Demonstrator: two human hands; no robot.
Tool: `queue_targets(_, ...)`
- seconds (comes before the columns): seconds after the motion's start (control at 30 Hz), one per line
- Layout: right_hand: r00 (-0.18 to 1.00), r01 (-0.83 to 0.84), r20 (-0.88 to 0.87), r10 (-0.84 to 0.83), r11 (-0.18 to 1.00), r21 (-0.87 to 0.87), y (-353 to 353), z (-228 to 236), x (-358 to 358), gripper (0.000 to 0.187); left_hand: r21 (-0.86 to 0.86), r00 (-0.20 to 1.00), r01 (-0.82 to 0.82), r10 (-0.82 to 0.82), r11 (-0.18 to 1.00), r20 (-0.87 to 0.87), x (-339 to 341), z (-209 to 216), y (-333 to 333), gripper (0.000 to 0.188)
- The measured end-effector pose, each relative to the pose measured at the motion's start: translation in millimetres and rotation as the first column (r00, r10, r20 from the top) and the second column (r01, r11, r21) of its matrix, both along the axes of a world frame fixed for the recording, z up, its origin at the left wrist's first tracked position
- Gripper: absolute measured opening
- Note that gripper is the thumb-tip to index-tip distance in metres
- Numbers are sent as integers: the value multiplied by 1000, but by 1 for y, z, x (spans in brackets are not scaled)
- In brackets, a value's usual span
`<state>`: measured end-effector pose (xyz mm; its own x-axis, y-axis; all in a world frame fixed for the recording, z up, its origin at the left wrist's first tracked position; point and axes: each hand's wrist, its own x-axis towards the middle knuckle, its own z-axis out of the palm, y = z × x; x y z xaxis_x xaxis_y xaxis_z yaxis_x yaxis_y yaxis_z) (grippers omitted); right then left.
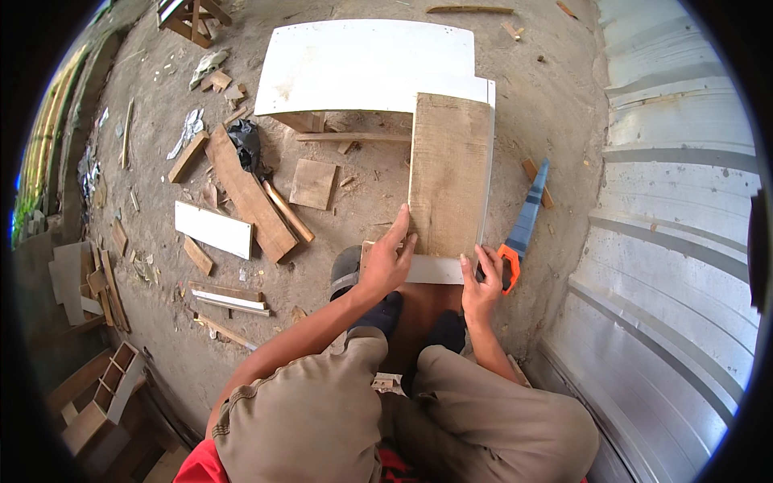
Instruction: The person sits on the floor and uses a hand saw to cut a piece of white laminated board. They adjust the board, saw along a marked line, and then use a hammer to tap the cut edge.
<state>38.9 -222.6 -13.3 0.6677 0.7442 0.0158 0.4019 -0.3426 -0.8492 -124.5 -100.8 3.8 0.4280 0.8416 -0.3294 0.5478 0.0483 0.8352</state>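
A brown wooden plank lies lengthwise on a white-faced board, whose near end and right edge show beyond it. My left hand is at the plank's near left edge, index finger stretched along it and thumb apart. At the near right corner, my right hand grips the white-faced board, thumb on its top face and fingers around the side. Its far fingers are partly hidden. The plank's far end overlaps the near edge of a large white panel that stands raised on wooden supports.
A handsaw with an orange and black handle lies right of my right hand. Corrugated metal sheeting walls the right side. Leftward lie a long plank, a hammer-like wooden handle, a white board and several offcuts.
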Motion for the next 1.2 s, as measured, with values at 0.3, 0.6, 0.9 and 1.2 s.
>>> queue_targets(0.3,998,36,-56,-33,997,63,-10,-9,1,36,-51,983,97,-104,994,-151,5,11,-1,60)
queue_targets(0.6,994,38,-103,-32,998,57,-40,-11,-8,36,167,956,284,-266,944,-122,-20,-15,-23,58)
queue_targets(0.9,992,7,-125,1,998,66,-58,-15,-9,34,315,866,494,-425,810,-264,-40,-13,-34,59)
queue_targets(1.2,1000,-19,-20,21,994,105,-27,2,17,42,38,979,178,-173,983,-109,-23,10,19,50)
